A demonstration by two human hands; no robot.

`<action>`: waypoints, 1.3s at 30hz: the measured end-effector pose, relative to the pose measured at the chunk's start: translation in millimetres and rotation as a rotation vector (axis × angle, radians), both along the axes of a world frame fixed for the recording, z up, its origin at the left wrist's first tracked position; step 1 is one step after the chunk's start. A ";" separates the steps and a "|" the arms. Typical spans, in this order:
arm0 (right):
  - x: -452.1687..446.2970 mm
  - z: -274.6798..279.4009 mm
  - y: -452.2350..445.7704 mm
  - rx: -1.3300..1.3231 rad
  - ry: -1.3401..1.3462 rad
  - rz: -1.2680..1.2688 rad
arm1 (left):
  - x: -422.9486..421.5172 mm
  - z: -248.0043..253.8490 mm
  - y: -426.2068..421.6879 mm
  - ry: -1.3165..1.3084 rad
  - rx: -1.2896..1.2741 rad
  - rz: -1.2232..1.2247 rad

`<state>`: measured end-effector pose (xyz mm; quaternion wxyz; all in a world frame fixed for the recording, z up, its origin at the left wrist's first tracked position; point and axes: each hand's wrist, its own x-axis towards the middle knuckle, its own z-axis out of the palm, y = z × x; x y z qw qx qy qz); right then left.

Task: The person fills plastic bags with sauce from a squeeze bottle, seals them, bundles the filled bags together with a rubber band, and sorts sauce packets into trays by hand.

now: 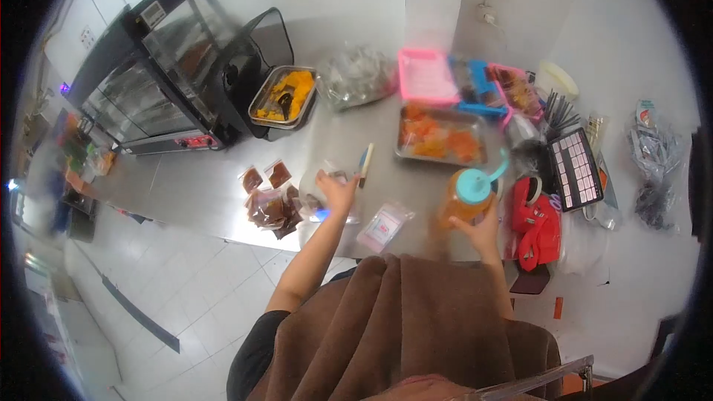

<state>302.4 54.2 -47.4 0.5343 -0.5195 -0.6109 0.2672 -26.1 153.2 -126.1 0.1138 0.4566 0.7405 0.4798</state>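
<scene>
My right hand (pixel 479 230) is wrapped round the lower part of a squeeze bottle (pixel 474 187) with a teal cap and bent spout; orange-brown liquid shows inside. My left hand (pixel 339 194) is over the steel table, its fingers closed around the edge of what looks like a small clear plastic bag (pixel 339 176), partly hidden. Left of it lie several small bags of brown sauce (pixel 269 204) in a pile. A knife with a pale handle (pixel 367 160) lies just beyond my left hand. Between my hands is a pack of clear bags with a printed label (pixel 384 228).
A steel tray of orange pieces (pixel 402 150) stands behind the bottle. Further back are a pink tray (pixel 427 78), a bulky plastic bag (pixel 358 74) and a tray of yellow food (pixel 260 113). A glass display warmer (pixel 160 82) stands left; a red tape dispenser (pixel 536 219) lies right.
</scene>
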 end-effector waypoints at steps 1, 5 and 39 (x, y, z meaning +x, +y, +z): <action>4.3 -1.3 -2.9 -0.016 -0.015 0.000 | -2.0 2.1 2.8 -0.008 -0.045 0.004; 8.8 2.0 -14.8 -0.052 -0.046 -0.039 | -9.1 20.2 10.6 0.031 -0.203 0.020; -17.8 159.4 41.6 0.502 -0.797 -0.154 | 31.5 123.6 -46.9 -0.615 0.162 -0.810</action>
